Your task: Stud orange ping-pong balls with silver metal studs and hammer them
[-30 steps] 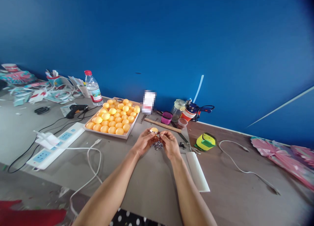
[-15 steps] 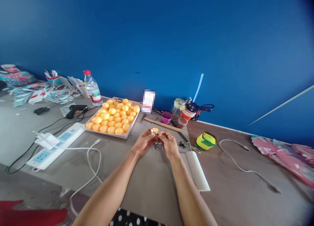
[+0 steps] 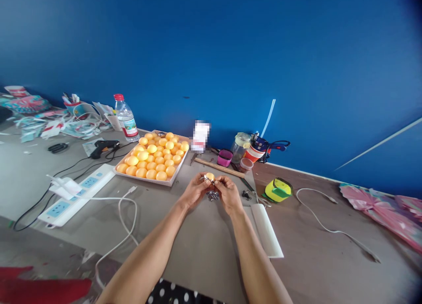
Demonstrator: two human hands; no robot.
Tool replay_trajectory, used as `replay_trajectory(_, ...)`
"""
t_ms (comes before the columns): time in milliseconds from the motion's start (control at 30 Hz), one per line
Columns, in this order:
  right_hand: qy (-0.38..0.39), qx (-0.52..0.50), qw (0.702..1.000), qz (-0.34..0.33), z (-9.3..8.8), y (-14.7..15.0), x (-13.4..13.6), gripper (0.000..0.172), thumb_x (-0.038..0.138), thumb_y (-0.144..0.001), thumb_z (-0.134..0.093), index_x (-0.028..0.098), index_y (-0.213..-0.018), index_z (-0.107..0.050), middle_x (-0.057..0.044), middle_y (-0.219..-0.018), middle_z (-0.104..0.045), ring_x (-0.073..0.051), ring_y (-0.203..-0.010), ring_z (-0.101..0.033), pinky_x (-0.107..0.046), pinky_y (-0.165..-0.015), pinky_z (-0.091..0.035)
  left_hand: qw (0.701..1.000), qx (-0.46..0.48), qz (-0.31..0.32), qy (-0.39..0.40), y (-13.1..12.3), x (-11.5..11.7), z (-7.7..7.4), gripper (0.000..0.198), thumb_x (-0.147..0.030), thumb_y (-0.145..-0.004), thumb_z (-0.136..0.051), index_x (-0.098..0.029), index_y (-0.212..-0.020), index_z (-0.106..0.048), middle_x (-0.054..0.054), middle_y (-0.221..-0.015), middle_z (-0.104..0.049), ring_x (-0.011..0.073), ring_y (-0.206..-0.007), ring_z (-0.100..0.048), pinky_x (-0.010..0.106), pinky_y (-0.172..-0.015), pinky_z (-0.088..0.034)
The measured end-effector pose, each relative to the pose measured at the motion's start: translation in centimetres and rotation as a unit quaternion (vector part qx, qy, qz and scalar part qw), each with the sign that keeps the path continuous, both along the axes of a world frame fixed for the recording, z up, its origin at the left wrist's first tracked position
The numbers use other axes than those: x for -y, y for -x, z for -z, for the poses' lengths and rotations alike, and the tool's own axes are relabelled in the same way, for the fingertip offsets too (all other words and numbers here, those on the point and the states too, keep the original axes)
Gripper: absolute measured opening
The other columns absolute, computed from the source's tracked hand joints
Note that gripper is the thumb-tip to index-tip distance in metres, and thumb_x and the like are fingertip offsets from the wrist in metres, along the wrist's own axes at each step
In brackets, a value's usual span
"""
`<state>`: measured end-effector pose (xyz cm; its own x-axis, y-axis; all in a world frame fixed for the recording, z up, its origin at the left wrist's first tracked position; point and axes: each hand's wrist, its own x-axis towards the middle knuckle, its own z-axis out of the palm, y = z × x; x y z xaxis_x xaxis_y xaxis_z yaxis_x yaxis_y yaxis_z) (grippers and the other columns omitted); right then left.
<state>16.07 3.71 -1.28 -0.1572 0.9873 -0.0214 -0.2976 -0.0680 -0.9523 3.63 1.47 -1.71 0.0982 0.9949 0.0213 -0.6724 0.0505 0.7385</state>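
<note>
Head view, forearms point(image 3: 150, 251) stretched forward, left hand point(image 3: 194, 192) and right hand point(image 3: 229, 195) pinching orange ball point(image 3: 210, 176)

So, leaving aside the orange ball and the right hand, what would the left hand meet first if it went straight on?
Probably the hammer's wooden handle, which lies across the path of the left hand, though height and depth are unclear.

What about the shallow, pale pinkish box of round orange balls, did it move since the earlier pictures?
No. Judged by the small dark mark on the blue wall, the box hasn't shifted; the whole view just moved slightly.
</note>
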Motion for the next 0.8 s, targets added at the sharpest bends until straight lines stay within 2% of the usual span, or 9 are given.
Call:
replay_trajectory(300,0.024,0.019,0.999,0.011,0.5,0.2,-0.2,0.022,0.030,-0.061,-0.067,0.019,-0.072,-0.050,0.006,-0.063,-0.053,-0.009,-0.057,-0.048,-0.023,-0.058,-0.039,0.999,-0.047,0.002,-0.010,-0.2,-0.1,0.4,0.037,-0.024,-0.067,-0.072,-0.016,-0.097,-0.053,0.002,-0.079,-0.061,0.0131,-0.068,-0.060,0.028,-0.069,-0.045)
replay_trajectory(467,0.032,-0.034,0.999,-0.005,0.2,-0.5,-0.7,0.025,0.035,-0.061,-0.067,0.020,-0.069,-0.049,0.006,-0.059,-0.050,-0.009,-0.052,-0.045,-0.023,-0.054,-0.037,1.000,-0.002,-0.006,0.001,-0.4,-0.1,0.0,0.036,-0.024,-0.067,-0.072,-0.015,-0.098,-0.057,0.003,-0.083,-0.063,0.0121,-0.068,-0.060,0.028,-0.072,-0.045)
replay_trajectory(533,0.007,-0.008,1.000,0.025,0.3,-1.2,-1.2,0.023,0.038,-0.064,-0.064,0.020,-0.072,-0.053,0.006,-0.057,-0.047,-0.008,-0.050,-0.041,-0.023,-0.052,-0.036,1.000,0.026,-0.001,0.013,-0.3,-0.1,-0.2,0.033,-0.023,-0.068,-0.071,-0.014,-0.097,-0.058,0.004,-0.087,-0.063,0.0127,-0.071,-0.061,0.029,-0.075,-0.045)
replay_trajectory(567,-0.012,0.038,0.998,0.055,0.4,-1.6,-1.5,0.022,0.038,-0.065,-0.063,0.019,-0.076,-0.056,0.006,-0.057,-0.046,-0.009,-0.049,-0.040,-0.023,-0.051,-0.035,0.999,0.039,0.002,0.017,-0.2,-0.1,-0.3,0.032,-0.023,-0.069,-0.071,-0.014,-0.097,-0.058,0.005,-0.088,-0.063,0.0133,-0.073,-0.062,0.030,-0.078,-0.045)
replay_trajectory(633,-0.069,0.184,0.975,0.100,0.9,-2.2,-1.9,0.022,0.034,-0.065,-0.062,0.018,-0.080,-0.062,0.003,-0.061,-0.050,-0.011,-0.054,-0.043,-0.025,-0.055,-0.038,0.998,0.058,0.006,0.018,0.0,-0.2,-0.3,0.029,-0.022,-0.070,-0.069,-0.014,-0.096,-0.059,0.006,-0.090,-0.063,0.0148,-0.077,-0.062,0.032,-0.082,-0.045)
replay_trajectory(700,-0.140,0.312,0.931,0.128,1.5,-2.5,-2.0,0.023,0.028,-0.068,-0.058,0.017,-0.087,-0.065,-0.002,-0.074,-0.055,-0.014,-0.064,-0.048,-0.029,-0.065,-0.042,0.998,0.068,0.006,0.017,0.2,-0.2,-0.3,0.027,-0.022,-0.072,-0.068,-0.013,-0.096,-0.060,0.006,-0.089,-0.063,0.0153,-0.078,-0.063,0.032,-0.082,-0.045)
replay_trajectory(800,-0.202,0.463,0.857,0.103,2.2,-2.3,-1.6,0.032,0.019,-0.074,-0.050,0.017,-0.102,-0.064,-0.008,-0.092,-0.056,-0.017,-0.077,-0.053,-0.030,-0.075,-0.042,0.997,0.079,0.002,0.024,0.3,-0.3,-0.4,0.029,-0.021,-0.071,-0.068,-0.013,-0.099,-0.060,0.006,-0.088,-0.063,0.0144,-0.075,-0.062,0.031,-0.078,-0.046)
